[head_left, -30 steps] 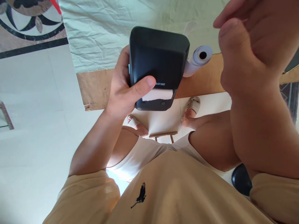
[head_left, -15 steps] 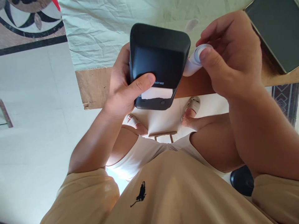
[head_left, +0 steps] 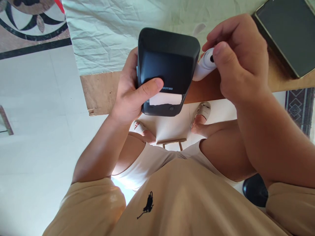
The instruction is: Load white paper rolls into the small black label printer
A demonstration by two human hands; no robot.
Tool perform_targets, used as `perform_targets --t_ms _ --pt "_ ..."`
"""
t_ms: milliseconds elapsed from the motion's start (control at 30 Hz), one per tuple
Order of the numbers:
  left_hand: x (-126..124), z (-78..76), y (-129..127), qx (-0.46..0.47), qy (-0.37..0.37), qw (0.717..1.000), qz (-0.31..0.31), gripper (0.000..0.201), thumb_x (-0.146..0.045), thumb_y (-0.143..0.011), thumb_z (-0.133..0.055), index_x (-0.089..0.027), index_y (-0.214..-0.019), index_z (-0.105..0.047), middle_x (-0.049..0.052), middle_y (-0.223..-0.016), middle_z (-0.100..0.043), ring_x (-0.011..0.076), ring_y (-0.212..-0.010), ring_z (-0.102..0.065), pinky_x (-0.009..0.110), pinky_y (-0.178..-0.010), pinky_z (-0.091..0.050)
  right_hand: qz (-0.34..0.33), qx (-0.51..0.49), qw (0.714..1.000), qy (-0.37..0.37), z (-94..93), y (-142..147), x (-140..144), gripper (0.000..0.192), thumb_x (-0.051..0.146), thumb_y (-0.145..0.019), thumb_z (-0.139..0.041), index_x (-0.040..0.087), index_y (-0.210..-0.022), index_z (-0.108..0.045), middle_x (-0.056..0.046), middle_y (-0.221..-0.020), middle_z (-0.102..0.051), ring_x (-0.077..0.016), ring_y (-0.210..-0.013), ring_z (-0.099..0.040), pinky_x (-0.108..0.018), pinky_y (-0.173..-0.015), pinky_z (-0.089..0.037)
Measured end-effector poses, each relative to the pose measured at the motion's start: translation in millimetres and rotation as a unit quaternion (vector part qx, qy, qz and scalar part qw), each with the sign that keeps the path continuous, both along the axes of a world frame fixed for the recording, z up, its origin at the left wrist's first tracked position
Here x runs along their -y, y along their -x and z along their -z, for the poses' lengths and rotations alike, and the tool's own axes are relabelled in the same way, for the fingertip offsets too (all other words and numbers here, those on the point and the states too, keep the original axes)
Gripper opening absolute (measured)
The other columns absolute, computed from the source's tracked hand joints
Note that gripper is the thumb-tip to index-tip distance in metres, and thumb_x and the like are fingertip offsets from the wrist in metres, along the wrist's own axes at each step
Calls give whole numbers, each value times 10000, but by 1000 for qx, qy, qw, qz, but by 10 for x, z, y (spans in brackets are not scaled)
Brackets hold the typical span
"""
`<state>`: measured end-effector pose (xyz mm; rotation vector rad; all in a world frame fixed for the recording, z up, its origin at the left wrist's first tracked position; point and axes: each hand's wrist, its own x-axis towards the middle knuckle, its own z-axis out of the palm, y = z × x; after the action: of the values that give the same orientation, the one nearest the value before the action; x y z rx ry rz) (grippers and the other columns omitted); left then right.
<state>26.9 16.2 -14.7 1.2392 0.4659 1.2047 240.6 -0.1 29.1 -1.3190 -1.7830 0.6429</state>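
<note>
The left hand (head_left: 130, 93) grips the black device (head_left: 169, 65) by its left side, thumb across the face, other fingers mostly hidden; this hold appears to steady the unit while leaving most of the paper strip (head_left: 167, 99) at its near end uncovered. Right of the device, the right hand (head_left: 242, 62) pinches the white roll (head_left: 203, 69) at its far right end, thumb against fingers, presumably for control; contact between roll and device cannot be confirmed. Pale green cloth (head_left: 103, 39) covers the table (head_left: 99, 93) beyond its near edge.
</note>
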Motion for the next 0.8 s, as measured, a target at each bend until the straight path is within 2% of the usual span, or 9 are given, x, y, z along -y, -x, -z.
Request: perform_targets --t_ms 167,367,467,567,700,800 --pt "21 -15 1 -14 20 1000 -4 490 -319 -605 -671 -252 -1064 -515 20 -880 -561 140 -741 -559 274 -599 -452 6 7 999 -43 -35 41 18 363 434 -856 -307 192 -949 -562 -54 -877 -574 -85 -777 -511 -254 -717 -393" --pt "-11 36 30 -20 -1 1000 13 571 -405 -599 -685 -240 -1105 -479 39 -899 -550 160 -731 -567 306 -640 -450 -43 169 980 -94 -42 4 50 265 336 -754 -511 177 -965 -532 -33 -926 -569 -102 -877 -520 -242 -784 -407" --pt "9 4 30 -16 1 1000 12 536 -410 -639 -654 -236 -1112 -471 46 -922 -540 166 -759 -564 308 -645 -447 -15 220 974 -50 -30 -2 57 274 286 -728 -520 203 -989 -509 6 -912 -565 -86 -845 -522 -228 -754 -415" --pt "44 -51 20 -21 18 1000 12 488 -361 -663 -636 -224 -1103 -474 50 -926 -539 163 -772 -551 294 -633 -444 6 231 973 -13 -36 17 64 316 318 -723 -523 210 -1018 -488 13 -903 -559 -69 -793 -515 -219 -730 -420" --pt "62 -76 4 -11 25 1000 -5 468 -345 -659 -634 -214 -1083 -486 38 -884 -526 146 -740 -534 268 -603 -426 43 258 965 -28 -54 26 53 264 360 -723 -532 176 -911 -536 -41 -914 -511 -98 -841 -491 -249 -737 -409" --pt "69 -89 -4 -23 30 999 -9 467 -350 -656 -627 -225 -1085 -491 39 -906 -542 163 -769 -547 287 -634 -440 67 274 959 -33 -59 -5 38 313 403 -708 -555 163 -908 -537 -50 -897 -505 -113 -832 -480 -272 -724 -395"
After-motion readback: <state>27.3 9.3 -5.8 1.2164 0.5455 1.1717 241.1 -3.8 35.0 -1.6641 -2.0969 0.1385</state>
